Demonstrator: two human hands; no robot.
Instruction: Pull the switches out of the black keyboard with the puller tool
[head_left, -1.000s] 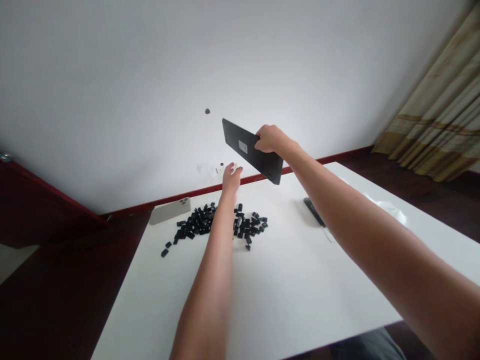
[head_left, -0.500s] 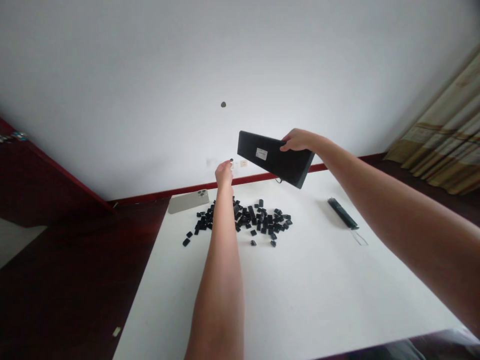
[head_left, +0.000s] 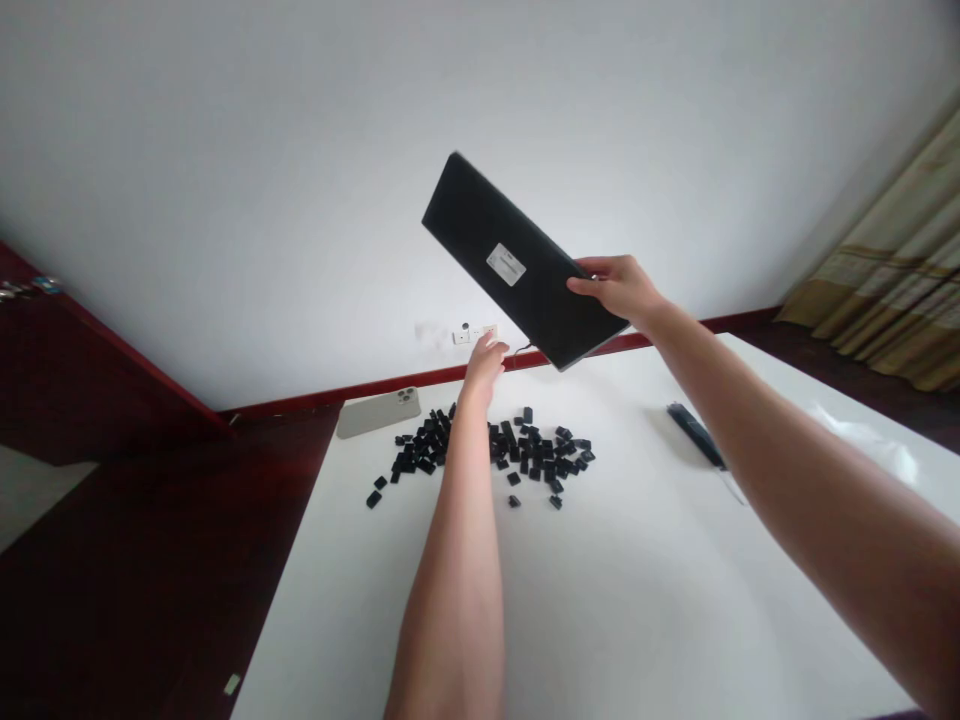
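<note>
My right hand (head_left: pixel 619 287) grips one end of a black keyboard (head_left: pixel 480 215), thumb on the side facing me. The keyboard is raised above the table and tilted, its far end pointing up and left. Its underside with a white label faces me, so the key side is hidden. My left hand (head_left: pixel 486 365) reaches forward, below and left of the keyboard, with fingers apart and nothing seen in them. Beneath it, loose black keycaps (head_left: pixel 540 460) lie in a scattered pile, partly covered by my left forearm.
A grey phone (head_left: pixel 379 412) lies at the table's back left corner. Toward the right are a narrow dark object (head_left: pixel 694 434) with a thin wire loop and a crumpled clear plastic bag (head_left: pixel 870 448). Wall sockets (head_left: pixel 461 337) sit behind the white table (head_left: pixel 600 600).
The keyboard has swung steeper, its far end rising up and left. My left hand has moved right, toward the keyboard, and its fingers have opened. The plastic bag shows now at the right.
</note>
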